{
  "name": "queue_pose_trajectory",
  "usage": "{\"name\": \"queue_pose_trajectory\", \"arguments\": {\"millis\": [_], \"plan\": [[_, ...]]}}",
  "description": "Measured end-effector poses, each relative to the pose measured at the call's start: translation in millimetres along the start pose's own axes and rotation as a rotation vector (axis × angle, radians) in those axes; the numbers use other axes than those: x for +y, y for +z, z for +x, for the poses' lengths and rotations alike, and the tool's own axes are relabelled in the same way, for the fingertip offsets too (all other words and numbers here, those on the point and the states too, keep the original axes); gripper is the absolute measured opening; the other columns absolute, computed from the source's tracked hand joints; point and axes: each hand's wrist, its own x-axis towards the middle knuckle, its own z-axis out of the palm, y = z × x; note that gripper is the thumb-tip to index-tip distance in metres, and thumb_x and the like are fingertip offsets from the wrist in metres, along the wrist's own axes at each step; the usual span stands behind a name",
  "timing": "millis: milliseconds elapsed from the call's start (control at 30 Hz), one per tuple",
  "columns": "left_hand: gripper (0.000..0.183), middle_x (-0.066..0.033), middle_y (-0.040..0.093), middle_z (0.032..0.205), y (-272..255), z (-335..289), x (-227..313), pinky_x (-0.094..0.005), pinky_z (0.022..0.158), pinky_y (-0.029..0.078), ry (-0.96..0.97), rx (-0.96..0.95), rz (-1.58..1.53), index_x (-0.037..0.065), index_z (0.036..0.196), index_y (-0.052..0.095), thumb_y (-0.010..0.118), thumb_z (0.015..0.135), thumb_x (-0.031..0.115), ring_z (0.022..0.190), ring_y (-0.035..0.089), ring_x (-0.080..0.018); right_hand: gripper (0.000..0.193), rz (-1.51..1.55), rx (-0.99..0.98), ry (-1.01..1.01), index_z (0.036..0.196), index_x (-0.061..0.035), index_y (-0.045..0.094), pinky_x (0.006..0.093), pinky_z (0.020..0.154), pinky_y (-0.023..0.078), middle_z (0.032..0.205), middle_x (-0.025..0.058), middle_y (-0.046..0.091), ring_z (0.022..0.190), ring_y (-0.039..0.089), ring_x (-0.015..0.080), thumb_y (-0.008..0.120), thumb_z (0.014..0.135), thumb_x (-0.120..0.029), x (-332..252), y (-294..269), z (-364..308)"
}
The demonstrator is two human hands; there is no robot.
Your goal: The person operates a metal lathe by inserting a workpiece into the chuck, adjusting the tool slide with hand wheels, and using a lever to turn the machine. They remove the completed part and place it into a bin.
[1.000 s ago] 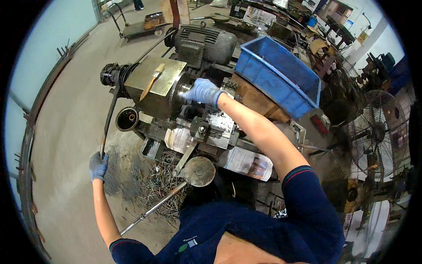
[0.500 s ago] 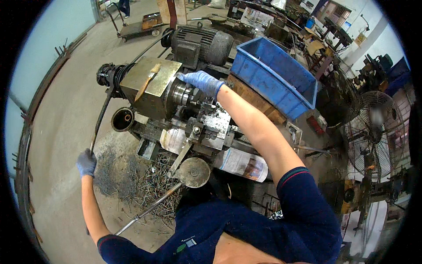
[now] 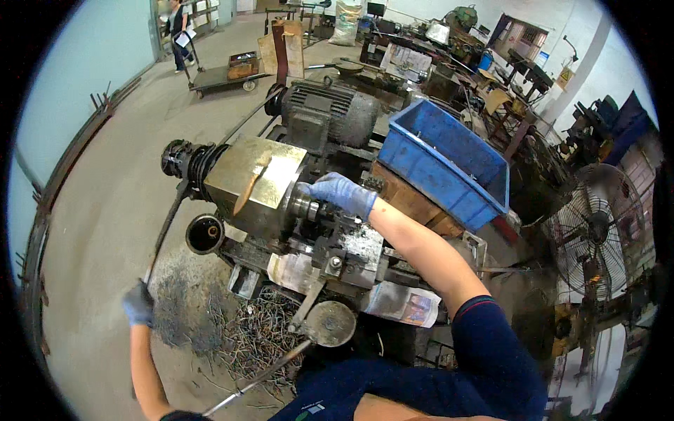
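Observation:
My left hand (image 3: 139,306), in a grey-blue glove, is wrapped round the lower end of a long dark lever (image 3: 163,240). The lever slants up to the pulley end (image 3: 181,160) of a small lathe. My right hand (image 3: 342,193), in a blue glove, reaches across to the lathe's shiny round chuck (image 3: 303,208). Its fingers are drawn together at the chuck's upper edge, and whatever is between them is hidden. A wooden-handled brush (image 3: 250,188) lies on the metal headstock cover (image 3: 278,158). Below the chuck sits the tool post (image 3: 334,264).
A blue plastic crate (image 3: 439,168) stands on a wooden box behind the lathe, beside a grey motor (image 3: 324,116). Metal shavings (image 3: 253,337) cover the floor below. A round metal disc (image 3: 327,324) sits near my body. A caged fan (image 3: 597,231) stands right; a person (image 3: 180,35) is beside a trolley (image 3: 228,81).
The view has tilted up, so the lathe and both hands sit lower in the picture. More of the far person shows. Both hands keep to the lever and chuck.

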Motion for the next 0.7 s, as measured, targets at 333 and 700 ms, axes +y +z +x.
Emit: {"name": "queue_pose_trajectory", "arguments": {"millis": [333, 700], "plan": [[0.024, -0.0168, 0.064, 0.087, 6.1, 61.1, -21.2, -0.0429, 0.068, 0.050, -0.222, -0.112, -0.120, 0.008, 0.099, 0.061, 0.058, 0.080, 0.021, 0.081, 0.063, -0.0329, 0.050, 0.041, 0.071, 0.046, 0.075, -0.0001, 0.069, 0.0316, 0.060, 0.044, 0.066, 0.0051, 0.062, 0.062, 0.052, 0.0134, 0.072, 0.071, -0.050, -9.7, 3.2, -10.1], [0.043, -0.0220, 0.064, 0.092, 121.1, -12.2, 225.1, -0.0446, 0.076, 0.049, 0.190, -0.378, -0.594, 0.007, 0.105, 0.062, 0.056, 0.081, 0.041, 0.086, 0.062, -0.0374, 0.027, -0.393, 0.632, -0.004, 0.083, 0.0003, 0.067, 0.0293, 0.068, 0.048, 0.091, 0.0122, 0.065, 0.074, 0.061, 0.0174, 0.071, 0.075, -0.025, -1.1, -66.3, -246.3]]}}
